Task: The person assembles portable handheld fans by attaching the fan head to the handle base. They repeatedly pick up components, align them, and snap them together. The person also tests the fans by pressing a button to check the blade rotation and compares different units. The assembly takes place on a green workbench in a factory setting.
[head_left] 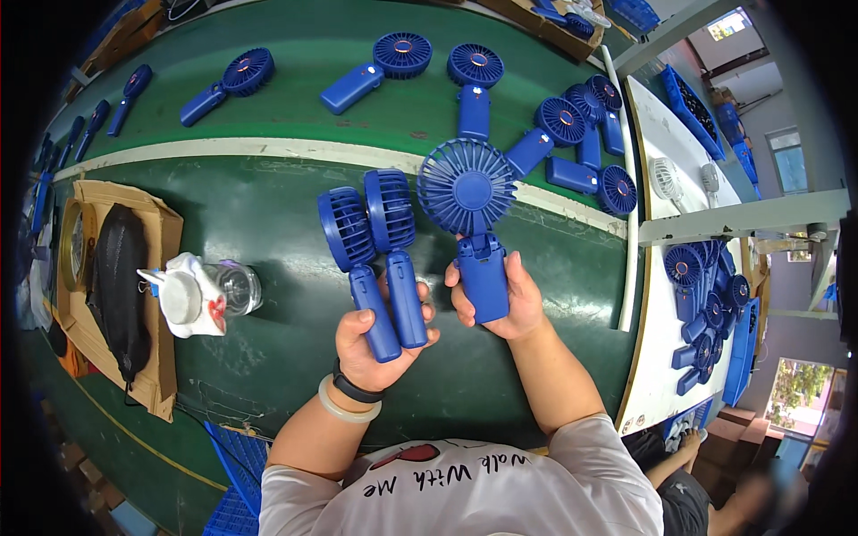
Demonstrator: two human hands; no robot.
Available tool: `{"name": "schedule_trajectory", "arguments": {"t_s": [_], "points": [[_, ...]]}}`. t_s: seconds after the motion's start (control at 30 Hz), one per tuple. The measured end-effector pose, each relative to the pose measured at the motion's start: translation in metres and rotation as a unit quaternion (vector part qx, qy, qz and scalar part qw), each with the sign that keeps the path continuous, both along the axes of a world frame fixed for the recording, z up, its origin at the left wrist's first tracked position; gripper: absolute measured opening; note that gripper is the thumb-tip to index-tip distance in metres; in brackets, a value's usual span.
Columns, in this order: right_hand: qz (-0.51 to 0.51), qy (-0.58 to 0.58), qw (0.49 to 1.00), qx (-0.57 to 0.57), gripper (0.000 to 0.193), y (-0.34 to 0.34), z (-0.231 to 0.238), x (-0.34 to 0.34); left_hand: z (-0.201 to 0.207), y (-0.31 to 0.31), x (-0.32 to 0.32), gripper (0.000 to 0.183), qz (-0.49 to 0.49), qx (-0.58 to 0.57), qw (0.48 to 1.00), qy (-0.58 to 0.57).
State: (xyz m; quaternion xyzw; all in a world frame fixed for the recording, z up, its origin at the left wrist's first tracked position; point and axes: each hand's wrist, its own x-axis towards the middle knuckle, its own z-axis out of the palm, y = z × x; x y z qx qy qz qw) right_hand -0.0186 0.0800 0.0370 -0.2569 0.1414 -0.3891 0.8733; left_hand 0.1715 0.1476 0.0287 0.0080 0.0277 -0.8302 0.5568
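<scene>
Two blue handheld fans [407, 299] lie side by side in my left hand [365, 350], whose fingers wrap round their handles. Their round grilles stand turned partly sideways above the hand. My right hand [521, 299] grips another blue handheld fan [483, 277] by its handle, with the slatted grille upright and facing up toward me. The top of this fan's grille reaches over the white strip at the back of the green table. A dark band and a pale bangle are on my left wrist.
Several blue fans [353, 87] lie along the green belt [304, 45] beyond the white strip [295, 147]. At left are a cardboard tray [165, 330] with a black pouch, and a clear jar [239, 288]. More blue fans [712, 311] pile on the white side table [657, 357]; another person sits at lower right.
</scene>
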Motion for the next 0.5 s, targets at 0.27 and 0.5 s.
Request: {"name": "schedule_trajectory", "arguments": {"t_s": [0.27,0.5], "points": [[-0.088,0.069,0.993,-0.023,0.052,-0.001,0.004,-0.007,0.009,-0.002,0.002,0.078,-0.038,-0.008,0.999,0.026],[-0.127,0.231,0.964,-0.043,0.04,0.006,0.017,0.007,0.005,0.0,-0.001,0.077,-0.048,-0.022,0.999,-0.003]]}}
